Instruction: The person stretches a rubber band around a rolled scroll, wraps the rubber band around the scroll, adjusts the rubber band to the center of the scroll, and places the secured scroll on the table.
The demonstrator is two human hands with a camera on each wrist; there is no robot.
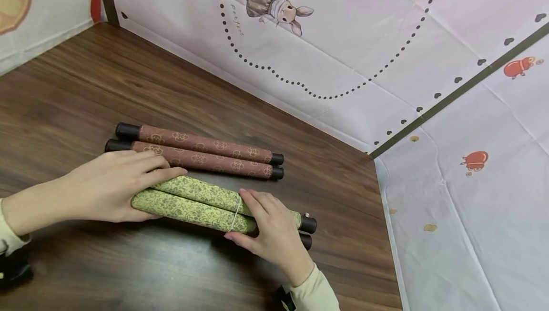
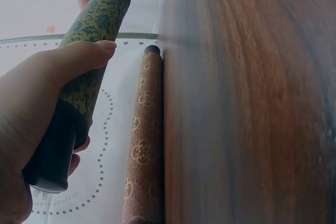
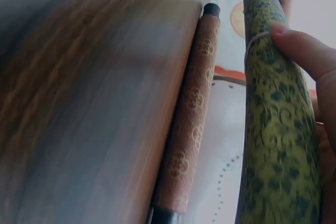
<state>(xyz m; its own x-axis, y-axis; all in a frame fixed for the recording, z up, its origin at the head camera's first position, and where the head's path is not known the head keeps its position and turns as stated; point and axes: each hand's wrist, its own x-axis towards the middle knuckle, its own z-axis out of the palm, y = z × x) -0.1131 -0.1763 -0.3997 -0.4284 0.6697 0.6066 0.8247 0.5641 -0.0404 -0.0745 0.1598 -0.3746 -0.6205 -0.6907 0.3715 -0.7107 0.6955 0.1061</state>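
Two rolled scrolls (image 1: pixel 184 206) in yellow-green patterned fabric lie side by side in both hands, with a thin white string (image 1: pixel 235 213) across them. My left hand (image 1: pixel 120 185) grips their left end; in the left wrist view its thumb lies along the fabric near a black end knob (image 2: pixel 55 150). Farther right, my right hand (image 1: pixel 276 227) holds the pair from above, its thumb on the near side. Black knobs (image 1: pixel 308 224) stick out past that hand. In the right wrist view, the thumb presses beside the string on the green fabric (image 3: pixel 278 119).
Just beyond the green pair, two reddish-brown scrolls (image 1: pixel 206 145) with gold flower patterns and black knobs lie parallel on the dark wood table (image 1: pixel 171 268). Printed cloth walls (image 1: pixel 343 30) stand at the table's back and right edges, meeting in a corner.
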